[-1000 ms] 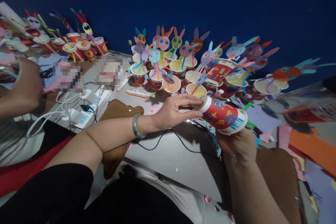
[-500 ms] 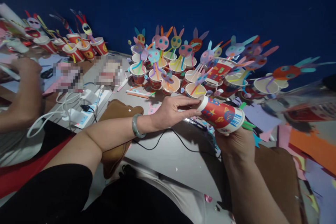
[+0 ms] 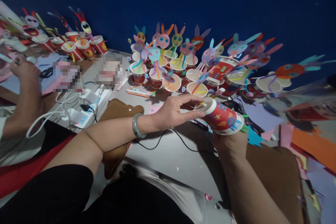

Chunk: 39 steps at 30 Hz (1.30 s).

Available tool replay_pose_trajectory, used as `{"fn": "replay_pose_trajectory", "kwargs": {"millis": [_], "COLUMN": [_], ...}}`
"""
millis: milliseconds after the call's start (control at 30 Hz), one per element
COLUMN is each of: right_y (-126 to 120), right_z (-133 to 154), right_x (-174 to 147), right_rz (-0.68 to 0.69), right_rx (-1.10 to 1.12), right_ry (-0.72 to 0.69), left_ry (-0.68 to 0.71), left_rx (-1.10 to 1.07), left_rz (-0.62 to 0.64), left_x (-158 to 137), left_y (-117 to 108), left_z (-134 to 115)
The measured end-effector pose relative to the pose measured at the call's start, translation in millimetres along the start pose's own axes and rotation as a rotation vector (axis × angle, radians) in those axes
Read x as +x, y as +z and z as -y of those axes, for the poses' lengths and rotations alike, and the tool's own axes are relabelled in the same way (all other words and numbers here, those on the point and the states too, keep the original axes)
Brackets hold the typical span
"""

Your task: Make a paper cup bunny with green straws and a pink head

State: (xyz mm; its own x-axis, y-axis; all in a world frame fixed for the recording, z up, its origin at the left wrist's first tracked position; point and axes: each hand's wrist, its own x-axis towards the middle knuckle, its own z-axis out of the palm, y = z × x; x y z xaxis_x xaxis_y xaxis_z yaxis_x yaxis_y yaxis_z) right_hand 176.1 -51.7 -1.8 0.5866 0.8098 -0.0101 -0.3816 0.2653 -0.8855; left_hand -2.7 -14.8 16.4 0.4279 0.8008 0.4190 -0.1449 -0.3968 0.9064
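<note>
A red paper cup (image 3: 223, 117) with blue and yellow print lies tilted on its side in the air above the table. My right hand (image 3: 231, 145) is closed on it from below; its fingers are mostly hidden behind the cup. Green strips (image 3: 245, 122) stick out at the cup's right end. My left hand (image 3: 177, 112), a bangle (image 3: 138, 126) on its wrist, has thumb and fingers closed at the pale left end of the cup. A small yellow bit shows between those fingertips; what it belongs to is unclear.
Behind stand several paper cups (image 3: 171, 83) with rabbit-like paper heads, near a blue wall (image 3: 168, 0). Left are a power strip (image 3: 88, 112), white cables and a co-worker's hand (image 3: 23, 66). Coloured paper (image 3: 312, 147) and a brown cushion (image 3: 275, 178) lie right.
The cup has turned slightly, so more of its pale left end shows, and it has shifted a little down. My right hand has moved slightly left with it. The left fingers have spread somewhat.
</note>
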Motion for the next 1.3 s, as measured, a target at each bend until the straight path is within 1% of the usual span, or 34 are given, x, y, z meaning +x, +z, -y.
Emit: {"fn": "replay_pose_trajectory", "kwargs": {"millis": [67, 167, 233, 300, 400, 500, 567, 633, 700, 833, 967, 1033, 1100, 1200, 1300], "right_y": [-3.2, -11.0, -16.8, -21.2, -22.7, -20.3, -18.9, -18.4, -18.2, -17.9, -18.0, -17.6, -16.2, -13.4, -12.0], "right_z": [1.4, 3.8, 6.7, 11.1, 17.8, 20.2, 19.9, 20.1, 22.0, 28.9, 30.9, 29.7, 28.9, 29.1, 29.2], "right_x": [1.0, -0.6, -2.0, -2.8, -4.2, -8.0, -11.7, -15.4, -18.4, -21.1, -20.8, -20.8, -21.3, -23.6, -27.9], "right_rz": [0.023, 0.073, 0.098, 0.144, 0.290, 0.430, 0.503, 0.562, 0.585, 0.560, 0.611, 0.621, 0.626, 0.637, 0.609], "right_rx": [-0.040, -0.159, -0.309, -0.511, -0.756, -0.870, -0.922, -0.950, -0.940, -0.878, -0.860, -0.851, -0.847, -0.835, -0.826], "right_ry": [-0.024, -0.106, -0.185, -0.277, -0.393, -0.487, -0.542, -0.588, -0.617, -0.610, -0.571, -0.575, -0.600, -0.678, -0.723], "left_ry": [-0.028, -0.086, -0.136, -0.156, -0.078, 0.052, 0.091, 0.085, 0.068, 0.031, 0.001, -0.009, -0.011, 0.016, 0.032], "left_rx": [0.013, 0.070, 0.124, 0.172, 0.268, 0.391, 0.404, 0.361, 0.310, 0.246, 0.231, 0.245, 0.262, 0.266, 0.241], "left_rz": [0.008, 0.013, 0.029, 0.080, 0.216, 0.336, 0.423, 0.500, 0.529, 0.504, 0.520, 0.539, 0.544, 0.516, 0.486], "left_x": [2.8, 7.1, 8.6, 8.4, 5.7, 2.6, 1.1, 0.1, -0.5, -0.4, -0.3, -1.5, -3.5, -7.3, -10.6], "left_y": [-2.2, -5.9, -8.0, -9.4, -9.9, -9.2, -8.5, -7.8, -6.9, -5.5, -5.5, -4.7, -2.7, 1.9, 6.3], "left_z": [1.4, 9.4, 16.8, 22.7, 24.7, 20.9, 18.8, 18.6, 19.7, 20.0, 16.4, 16.1, 18.2, 24.0, 27.9]}}
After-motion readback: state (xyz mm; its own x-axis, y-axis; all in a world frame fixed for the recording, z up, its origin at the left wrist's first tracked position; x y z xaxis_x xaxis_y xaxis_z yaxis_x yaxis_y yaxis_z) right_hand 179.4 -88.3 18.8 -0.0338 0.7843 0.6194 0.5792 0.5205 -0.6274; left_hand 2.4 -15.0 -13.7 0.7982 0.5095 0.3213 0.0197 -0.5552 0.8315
